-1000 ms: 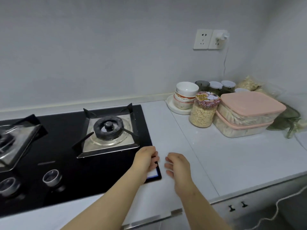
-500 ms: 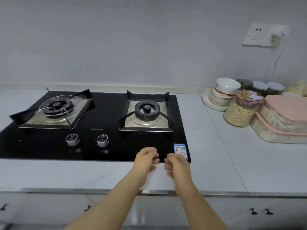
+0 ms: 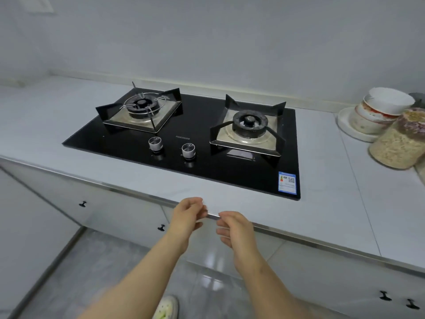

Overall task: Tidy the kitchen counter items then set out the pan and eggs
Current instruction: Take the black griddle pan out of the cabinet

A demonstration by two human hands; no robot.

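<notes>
Both hands are in front of the table edge, close to each other but not touching. The left hand (image 3: 189,215) has its fingers loosely curled, and the right hand (image 3: 234,227) is the same, half bent with the fingertips pointing to the left hand. Neither hand holds anything; both are empty and only partly closed. They hang over the metal strip at the front of the table (image 3: 322,203), just below the front edge of the stove.

The stove (image 3: 200,162) is a black glass one, set into the table, above and beyond the hands. It has two burners: the left burner (image 3: 140,107) and the right burner (image 3: 249,122), and two round knobs (image 3: 155,143) stand between them near the front. A blue label (image 3: 287,182) sits on the front right corner of the glass, near the right hand but apart from it.

The counter items stand far to the right, well apart from both hands. There is a stack of bowls (image 3: 381,111) on a white plate (image 3: 345,125), and just beside it a jar (image 3: 400,146) with pale grains, partly cut by the picture edge. A pan and eggs cannot be seen in this view.

Under the table are white cabinet doors (image 3: 115,203) with small black handles, and below is a grey tiled floor (image 3: 103,272). A light shoe (image 3: 166,307) shows at the bottom.
</notes>
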